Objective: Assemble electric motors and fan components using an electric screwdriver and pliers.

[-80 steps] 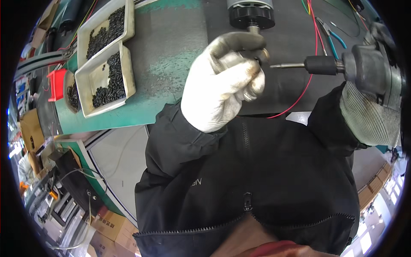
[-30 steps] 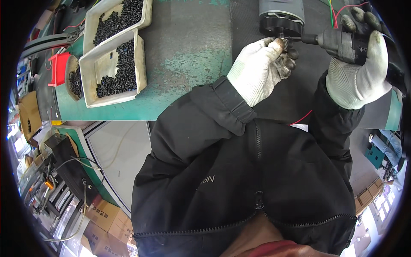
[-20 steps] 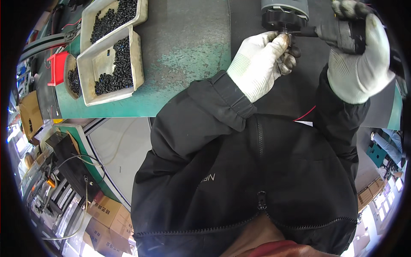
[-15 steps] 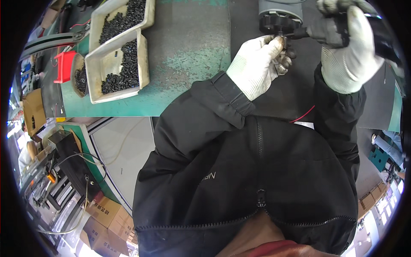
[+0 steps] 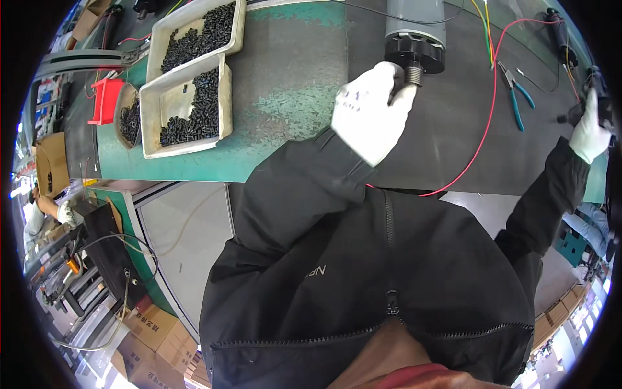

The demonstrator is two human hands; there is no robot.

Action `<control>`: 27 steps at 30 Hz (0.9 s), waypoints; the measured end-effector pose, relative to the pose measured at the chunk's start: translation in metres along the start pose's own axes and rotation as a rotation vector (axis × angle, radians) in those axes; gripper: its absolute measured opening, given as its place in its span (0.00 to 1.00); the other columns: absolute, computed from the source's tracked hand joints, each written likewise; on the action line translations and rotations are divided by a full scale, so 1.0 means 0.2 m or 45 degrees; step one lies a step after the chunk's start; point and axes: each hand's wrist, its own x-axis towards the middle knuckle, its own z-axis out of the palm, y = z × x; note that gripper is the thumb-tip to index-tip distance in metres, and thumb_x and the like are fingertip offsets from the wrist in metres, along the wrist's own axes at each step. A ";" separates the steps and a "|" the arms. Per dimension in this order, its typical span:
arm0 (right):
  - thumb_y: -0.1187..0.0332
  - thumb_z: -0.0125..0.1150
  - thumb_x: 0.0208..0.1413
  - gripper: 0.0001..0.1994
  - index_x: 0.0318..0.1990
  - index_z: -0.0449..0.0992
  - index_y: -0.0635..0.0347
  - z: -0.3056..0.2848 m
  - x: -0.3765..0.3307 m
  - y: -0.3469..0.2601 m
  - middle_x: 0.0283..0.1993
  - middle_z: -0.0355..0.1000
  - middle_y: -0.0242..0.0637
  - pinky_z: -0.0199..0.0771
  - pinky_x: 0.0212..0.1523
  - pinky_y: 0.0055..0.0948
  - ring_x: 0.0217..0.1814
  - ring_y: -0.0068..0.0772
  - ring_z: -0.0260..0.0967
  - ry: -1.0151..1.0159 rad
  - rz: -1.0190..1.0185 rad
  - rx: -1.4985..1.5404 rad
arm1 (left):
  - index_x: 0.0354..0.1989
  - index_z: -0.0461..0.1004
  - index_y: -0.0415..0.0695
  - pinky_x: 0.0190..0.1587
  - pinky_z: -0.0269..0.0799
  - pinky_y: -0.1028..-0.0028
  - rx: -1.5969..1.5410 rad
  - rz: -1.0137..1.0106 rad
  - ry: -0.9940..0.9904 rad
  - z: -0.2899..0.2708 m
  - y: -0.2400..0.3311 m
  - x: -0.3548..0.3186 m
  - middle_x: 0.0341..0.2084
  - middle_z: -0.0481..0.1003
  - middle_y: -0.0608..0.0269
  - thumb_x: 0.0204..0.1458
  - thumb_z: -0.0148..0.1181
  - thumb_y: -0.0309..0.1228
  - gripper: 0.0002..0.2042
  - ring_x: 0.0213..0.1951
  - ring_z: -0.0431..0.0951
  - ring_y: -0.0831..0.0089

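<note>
A grey cylindrical motor [image 5: 414, 16] with a black end cap [image 5: 405, 53] lies at the far middle of the bench. Its threaded metal shaft [image 5: 413, 74] points toward me. My left hand [image 5: 370, 107], in a white glove, is at this shaft, thumb against its end and forefinger beside the cap; the other fingers are hidden. Far off to the right, my gloved right hand [image 5: 588, 133] is closed round a black power tool [image 5: 601, 104], partly cut off by the picture's rim.
Blue-handled pliers [image 5: 516, 97] and a red wire [image 5: 483, 139] lie right of the motor. Two pale bins [image 5: 223, 97] of small black parts stand at left, with a small round tray [image 5: 121, 133] and a red bin [image 5: 107, 100]. Another person's gloved hand [image 5: 67, 212] shows at far left.
My right hand has moved away from the shaft to the far right with the power tool. My left hand has shifted slightly left, and its back now faces up. The pliers have come into sight.
</note>
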 end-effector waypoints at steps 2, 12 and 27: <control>0.63 0.67 0.51 0.23 0.49 0.73 0.72 -0.11 -0.10 0.23 0.50 0.73 0.43 0.66 0.55 0.29 0.50 0.32 0.70 -0.135 0.315 -0.403 | 0.43 0.75 0.41 0.27 0.73 0.75 0.151 0.224 0.209 -0.09 -0.01 -0.06 0.24 0.78 0.59 0.47 0.65 0.32 0.15 0.21 0.76 0.77; 0.59 0.49 0.63 0.22 0.61 0.64 0.59 0.13 -0.58 -0.02 0.60 0.62 0.51 0.57 0.61 0.41 0.63 0.52 0.58 -0.977 -0.121 -0.535 | 0.34 0.78 0.40 0.39 0.72 0.64 1.409 -0.351 0.626 -1.40 -0.26 -0.05 0.28 0.78 0.50 0.51 0.56 0.36 0.12 0.35 0.78 0.54; 0.60 0.44 0.66 0.21 0.56 0.65 0.69 0.04 -0.66 0.18 0.49 0.68 0.45 0.65 0.52 0.30 0.49 0.36 0.67 -0.534 0.488 -0.348 | 0.37 0.79 0.46 0.48 0.71 0.65 1.685 -0.784 0.296 -1.90 -1.16 0.29 0.37 0.78 0.49 0.42 0.61 0.40 0.15 0.43 0.78 0.56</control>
